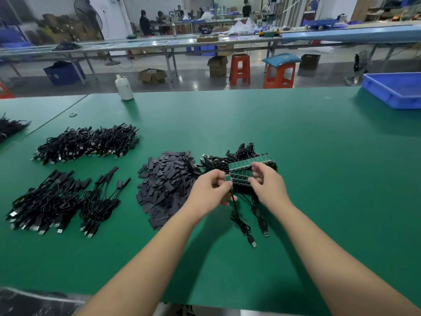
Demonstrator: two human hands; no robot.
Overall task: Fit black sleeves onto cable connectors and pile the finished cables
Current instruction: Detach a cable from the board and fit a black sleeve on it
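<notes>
Two hands: left hand point(210, 188) pinches one green-tipped cable point(234, 201); right hand point(266, 181) grip curled over green boards point(248, 164).

Sleeve heap point(167, 185) lies between finished cable piles point(63, 201) leftward and unsleeved cables point(241, 160) rightward.

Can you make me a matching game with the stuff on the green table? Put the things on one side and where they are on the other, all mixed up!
Things:
1. white bottle
2. blue tray
3. pile of black sleeves
4. small green board

Places:
A. far right edge of the table
B. pinched in the left hand
C. middle of the table, left of the hands
D. far edge of the table, towards the left

Right pairs: 1-D, 2-A, 3-C, 4-B
</notes>
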